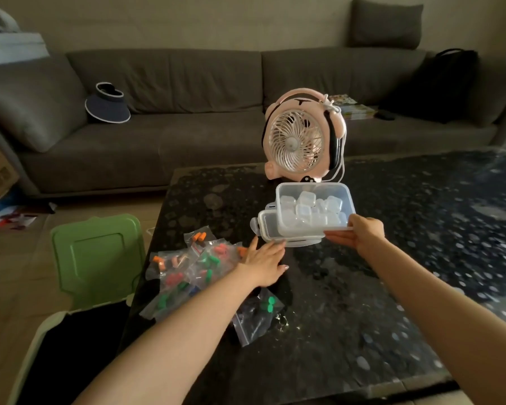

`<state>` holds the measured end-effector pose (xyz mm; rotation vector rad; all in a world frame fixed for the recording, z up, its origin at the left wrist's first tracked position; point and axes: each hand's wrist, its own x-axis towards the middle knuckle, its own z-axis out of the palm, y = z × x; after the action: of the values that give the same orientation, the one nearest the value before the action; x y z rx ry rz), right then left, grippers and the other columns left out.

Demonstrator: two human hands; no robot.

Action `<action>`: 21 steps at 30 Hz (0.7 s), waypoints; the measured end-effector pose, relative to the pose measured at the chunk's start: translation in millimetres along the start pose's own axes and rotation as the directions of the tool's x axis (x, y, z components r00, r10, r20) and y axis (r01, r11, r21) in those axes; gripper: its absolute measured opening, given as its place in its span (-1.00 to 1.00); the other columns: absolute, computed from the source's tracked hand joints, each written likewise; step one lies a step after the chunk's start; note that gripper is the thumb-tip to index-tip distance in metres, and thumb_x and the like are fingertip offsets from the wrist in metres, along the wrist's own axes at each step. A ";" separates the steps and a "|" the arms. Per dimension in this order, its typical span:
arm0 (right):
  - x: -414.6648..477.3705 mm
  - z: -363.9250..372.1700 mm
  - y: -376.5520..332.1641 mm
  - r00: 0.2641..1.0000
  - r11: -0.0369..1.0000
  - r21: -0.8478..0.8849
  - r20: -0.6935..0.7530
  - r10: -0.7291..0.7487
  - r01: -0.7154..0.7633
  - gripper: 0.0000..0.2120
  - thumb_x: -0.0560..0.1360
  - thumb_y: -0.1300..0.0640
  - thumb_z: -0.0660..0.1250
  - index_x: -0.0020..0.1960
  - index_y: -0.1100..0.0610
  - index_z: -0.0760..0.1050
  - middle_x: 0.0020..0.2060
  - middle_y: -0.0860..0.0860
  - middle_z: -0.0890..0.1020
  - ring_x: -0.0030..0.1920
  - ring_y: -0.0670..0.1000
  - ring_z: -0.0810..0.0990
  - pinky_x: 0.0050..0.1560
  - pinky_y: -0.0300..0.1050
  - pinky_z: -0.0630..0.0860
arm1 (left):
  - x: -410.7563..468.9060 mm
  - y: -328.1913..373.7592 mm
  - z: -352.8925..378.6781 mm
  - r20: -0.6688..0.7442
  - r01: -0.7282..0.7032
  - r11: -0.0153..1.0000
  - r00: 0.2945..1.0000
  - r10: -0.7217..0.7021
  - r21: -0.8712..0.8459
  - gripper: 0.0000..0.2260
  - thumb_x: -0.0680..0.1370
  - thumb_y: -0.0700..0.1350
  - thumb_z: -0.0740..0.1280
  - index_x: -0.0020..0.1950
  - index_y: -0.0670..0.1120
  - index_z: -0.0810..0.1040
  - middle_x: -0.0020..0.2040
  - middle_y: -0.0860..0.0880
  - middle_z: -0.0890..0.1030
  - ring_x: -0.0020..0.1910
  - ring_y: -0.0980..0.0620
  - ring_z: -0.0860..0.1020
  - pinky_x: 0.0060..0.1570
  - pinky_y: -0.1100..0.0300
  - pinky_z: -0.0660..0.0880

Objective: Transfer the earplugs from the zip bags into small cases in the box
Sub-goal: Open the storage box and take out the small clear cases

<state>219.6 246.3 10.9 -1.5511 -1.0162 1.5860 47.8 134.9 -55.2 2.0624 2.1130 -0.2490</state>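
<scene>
Earplugs [199, 236] in orange, green and pink lie inside clear bags [193, 267], heaped on the left part of the table [392, 287]. One bag with green plugs lies apart, nearer you, by your left forearm. Beyond the heap is the clear box [345, 194], full of small frosted cases [306, 198]. It sits partly over its lid [268, 226], and you cannot tell whether it rests there or is lifted.

Your right hand [362, 233] pinches the box's near rim, thumb on top and fingers beneath. Your left hand [263, 264] is flat above the bags, its fingers straight and spread, the tips touching the lid's near edge.

Just behind the box stands a pink fan [297, 141]. Past the table runs a grey sofa [173, 83] with a visor [107, 105] on its seat. A green-lidded bin [97, 258] stands open to the table's left.
</scene>
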 end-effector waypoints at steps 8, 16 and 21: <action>0.8 -4.1 33.7 0.992 0.998 0.036 0.113 -0.057 0.053 -0.68 0.51 0.42 0.11 0.20 0.16 0.34 -0.04 0.25 0.61 -0.26 0.21 0.69 -0.32 0.03 0.65 | -4.2 -14.4 -17.4 -0.186 -0.047 0.263 0.826 -0.533 -0.964 -0.72 0.64 0.00 0.11 0.20 -0.14 0.47 0.15 -0.12 0.58 -0.02 -0.04 0.60 -0.04 0.08 0.57; 8.1 -10.0 68.5 0.970 0.910 -0.337 0.063 -0.233 0.240 -0.71 0.42 0.32 0.39 0.12 0.19 0.49 -0.10 0.11 0.62 -0.20 0.02 0.59 -0.19 -0.05 0.61 | -12.8 -1.1 -1.3 -0.114 0.101 0.564 0.936 -0.334 -0.819 -0.10 0.45 0.03 0.44 0.52 0.06 -0.16 0.48 -0.13 0.18 0.43 -0.15 0.23 0.38 -0.09 0.26; 13.6 -21.2 69.3 0.909 0.804 -0.438 0.298 -0.292 0.402 -0.24 0.31 0.33 0.47 0.36 -0.04 0.20 0.02 -0.04 0.46 0.05 0.06 0.52 -0.14 -0.03 0.60 | -13.6 16.2 2.5 -0.028 0.266 0.609 0.903 -0.429 -0.747 0.23 0.33 0.01 0.55 0.32 0.18 -0.59 0.49 -0.21 -0.04 0.47 -0.22 0.02 0.42 -0.14 0.17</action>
<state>243.4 228.1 -56.4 -1.3997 -1.8337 1.3079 64.3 121.6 -54.3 1.2224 2.1895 0.7043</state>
